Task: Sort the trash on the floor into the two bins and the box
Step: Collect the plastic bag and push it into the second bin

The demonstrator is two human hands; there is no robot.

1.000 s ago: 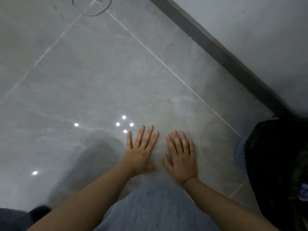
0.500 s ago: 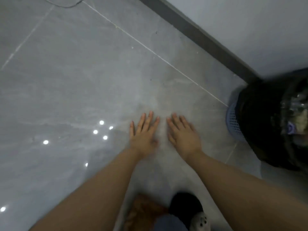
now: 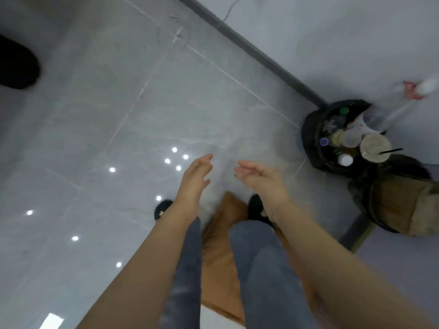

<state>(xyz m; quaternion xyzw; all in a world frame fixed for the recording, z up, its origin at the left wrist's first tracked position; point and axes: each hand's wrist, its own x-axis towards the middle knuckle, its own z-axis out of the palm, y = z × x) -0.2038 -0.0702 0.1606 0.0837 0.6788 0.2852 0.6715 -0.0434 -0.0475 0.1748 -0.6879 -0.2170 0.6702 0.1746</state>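
Note:
My left hand [image 3: 193, 179] and my right hand [image 3: 260, 178] hang in the air above the grey tiled floor [image 3: 118, 129], fingers loosely extended, palms turned toward each other, holding nothing. At the right, by the wall, stands a bin lined with a black bag [image 3: 313, 138]; it holds plastic cups, lids and bottles. Just behind it toward me stands a second black-lined bin [image 3: 358, 195] with brown paper or cardboard [image 3: 399, 203] in it. No loose trash shows on the floor near my hands.
A brown cushion [image 3: 223, 245] lies on the floor between my legs and black slippers. A dark skirting board [image 3: 249, 48] runs along the white wall. A dark object [image 3: 16, 65] sits at the left edge. A red and white item [image 3: 418, 89] shows at the far right.
Both hands have lifted off the floor, where they lay flat with spread fingers. The view has risen and pulled back, bringing both bins, my legs and the cushion into sight.

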